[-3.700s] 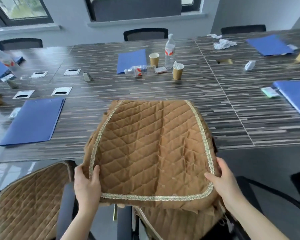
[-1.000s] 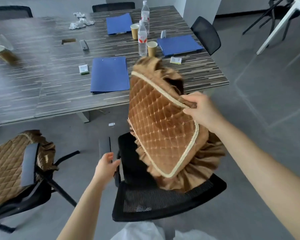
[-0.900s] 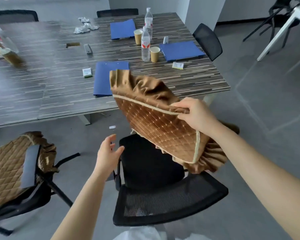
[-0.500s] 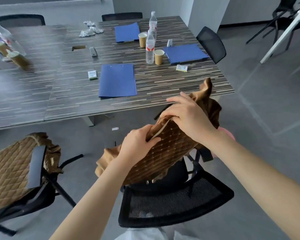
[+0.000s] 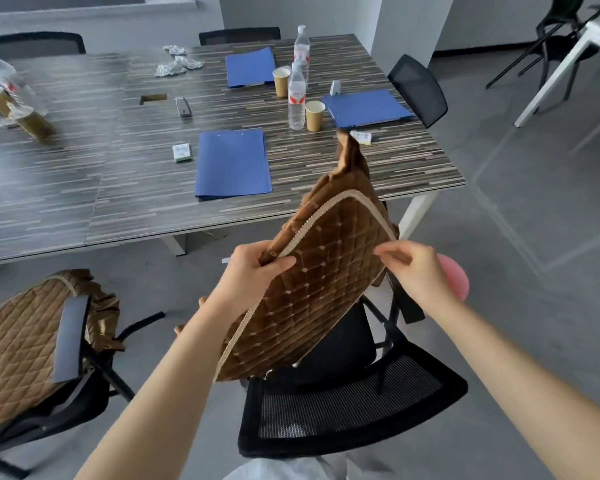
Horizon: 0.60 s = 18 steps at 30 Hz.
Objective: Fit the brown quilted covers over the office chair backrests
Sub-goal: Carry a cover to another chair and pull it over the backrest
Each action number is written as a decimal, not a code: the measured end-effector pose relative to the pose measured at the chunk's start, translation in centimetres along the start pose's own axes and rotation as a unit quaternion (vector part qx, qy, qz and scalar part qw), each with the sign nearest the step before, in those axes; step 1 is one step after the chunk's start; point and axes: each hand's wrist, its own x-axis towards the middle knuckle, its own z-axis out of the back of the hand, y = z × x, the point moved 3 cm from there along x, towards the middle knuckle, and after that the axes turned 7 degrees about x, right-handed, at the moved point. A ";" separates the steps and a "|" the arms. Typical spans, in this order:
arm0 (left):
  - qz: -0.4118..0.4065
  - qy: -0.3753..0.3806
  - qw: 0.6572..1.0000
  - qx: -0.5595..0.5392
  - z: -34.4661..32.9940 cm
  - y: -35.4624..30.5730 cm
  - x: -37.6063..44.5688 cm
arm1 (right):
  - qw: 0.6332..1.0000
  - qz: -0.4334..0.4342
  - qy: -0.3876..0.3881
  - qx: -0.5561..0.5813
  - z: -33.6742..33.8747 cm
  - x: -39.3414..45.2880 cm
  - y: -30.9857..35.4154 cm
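Frame centre: brown quilted cover (image 5: pixel 312 282) held above the black mesh chair backrest (image 5: pixel 343 407). Left hand (image 5: pixel 250 278) pinches its piped edge; right hand (image 5: pixel 413 271), fingers loosely spread, touches the opposite edge. Fabric appears light, soft and floppy; best gripped along the trimmed hem.

open floor (image 5: pixel 534 271) right, table (image 5: pixel 326 188) ahead

Brown quilted cover (image 5: pixel 312 289) held tilted above bare black chair backrest (image 5: pixel 347 407).

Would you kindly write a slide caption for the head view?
Left hand grips a brown quilted cover above a bare black mesh chair; right hand reaches its edge.
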 end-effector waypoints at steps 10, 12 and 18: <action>-0.009 -0.049 0.969 -0.243 8.0 0.1 -1.1 | 0.907 -0.386 0.057 0.159 1.8 3.4 -8.0; -0.001 -0.061 0.964 -0.258 8.6 0.9 -0.7 | 0.904 -0.364 0.015 0.226 2.4 4.7 -7.4; 0.044 -0.113 0.963 -0.243 8.5 5.0 0.4 | 0.900 -0.338 -0.031 0.274 2.6 6.6 -7.3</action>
